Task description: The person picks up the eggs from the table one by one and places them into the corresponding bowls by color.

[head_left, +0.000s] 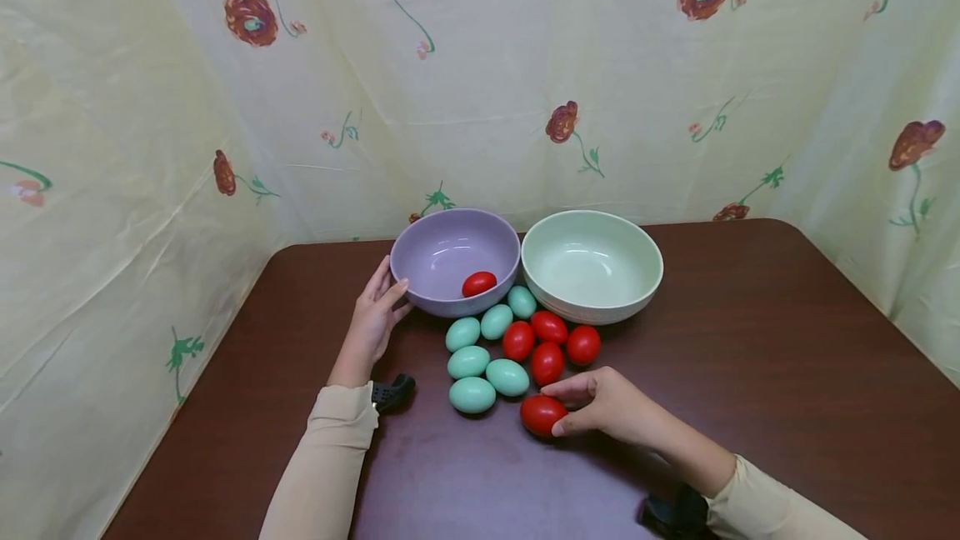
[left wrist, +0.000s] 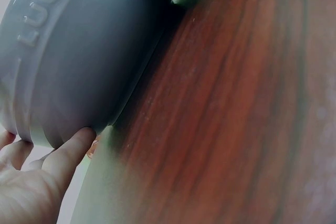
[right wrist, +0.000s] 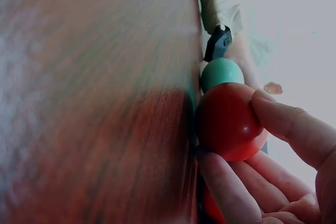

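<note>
My right hand (head_left: pixel 611 407) pinches a red egg (head_left: pixel 542 415) between thumb and fingers, low at the table's surface; the right wrist view shows the same red egg (right wrist: pixel 228 121) up close. My left hand (head_left: pixel 371 319) rests against the outer left side of a purple bowl (head_left: pixel 420 294), its fingers fairly straight. In the left wrist view, fingertips touch the wall of this bowl (left wrist: pixel 79 66), which looks grey there. Another red egg (head_left: pixel 478 283) lies inside the purple bowl. Several red eggs (head_left: pixel 547 363) and several mint-green eggs (head_left: pixel 468 362) lie on the table in front of the bowls.
A pale green bowl (head_left: pixel 592 261) stands right beside the purple one, near the back edge of the dark brown table (head_left: pixel 750 340). Behind it hangs a flowered curtain (head_left: pixel 487 107). Each wrist wears a black device, like the left one (head_left: pixel 393 392).
</note>
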